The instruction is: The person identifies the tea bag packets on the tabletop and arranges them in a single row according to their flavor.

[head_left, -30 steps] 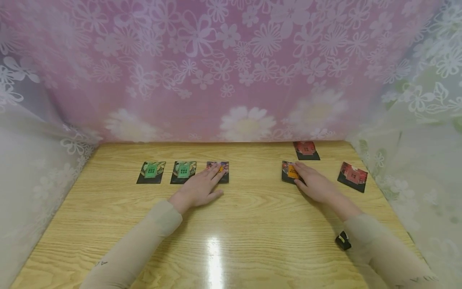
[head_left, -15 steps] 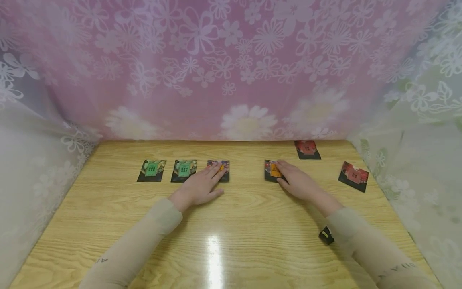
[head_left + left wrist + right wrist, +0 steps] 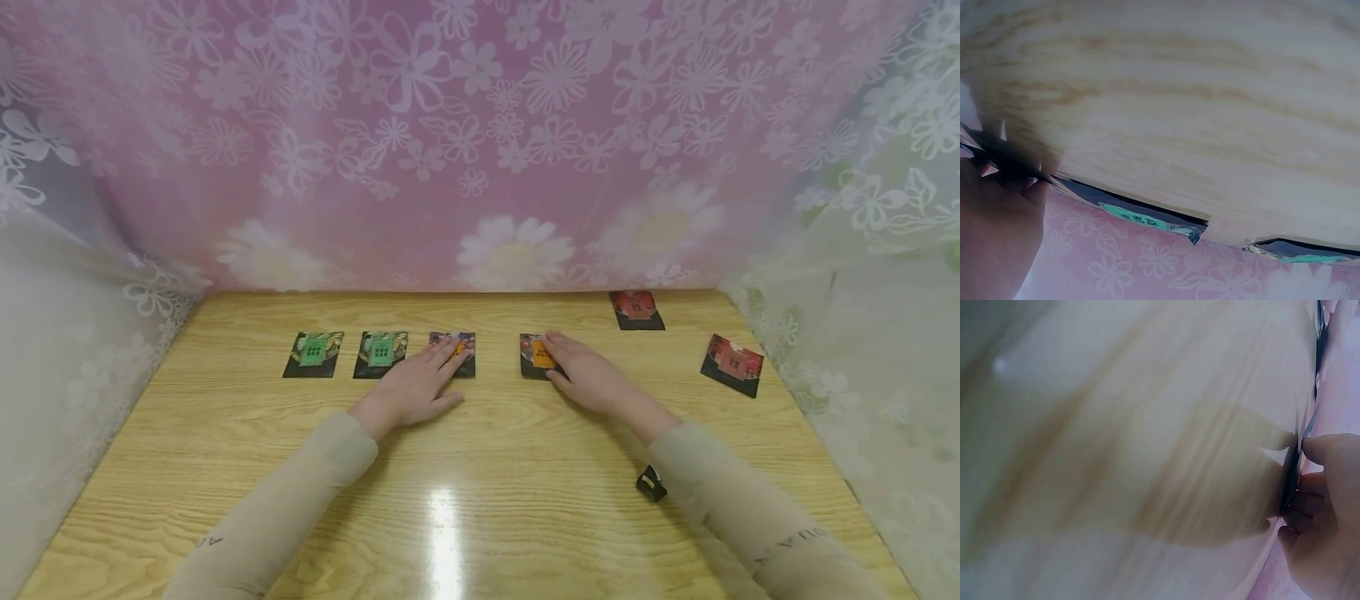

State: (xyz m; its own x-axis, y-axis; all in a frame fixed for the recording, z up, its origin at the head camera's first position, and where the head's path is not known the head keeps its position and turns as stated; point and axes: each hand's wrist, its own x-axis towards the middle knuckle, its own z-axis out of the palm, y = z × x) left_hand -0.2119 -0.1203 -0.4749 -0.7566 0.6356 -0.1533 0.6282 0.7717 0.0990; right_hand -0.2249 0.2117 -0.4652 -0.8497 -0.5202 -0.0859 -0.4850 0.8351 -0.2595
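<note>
Pressing flat with straight fingers, the right hand (image 3: 592, 382) rests on the small black card with an orange picture (image 3: 536, 357) at centre frame, fingertips covering its right edge. That card lies just right of the dark card with a multicoloured picture (image 3: 454, 347), which the left hand (image 3: 414, 389) covers with relaxed, spread fingers. Its long axis runs away from the person. Both wrist views are blurred; card faces there are unreadable.

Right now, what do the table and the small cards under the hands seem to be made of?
The table looks like light wood or wood-pattern laminate with a glossy finish: grain lines and a bright glare streak. The orange card under the right hand seems thin printed card or plastic; the right wrist view shows it edge-on, very slim.
</note>
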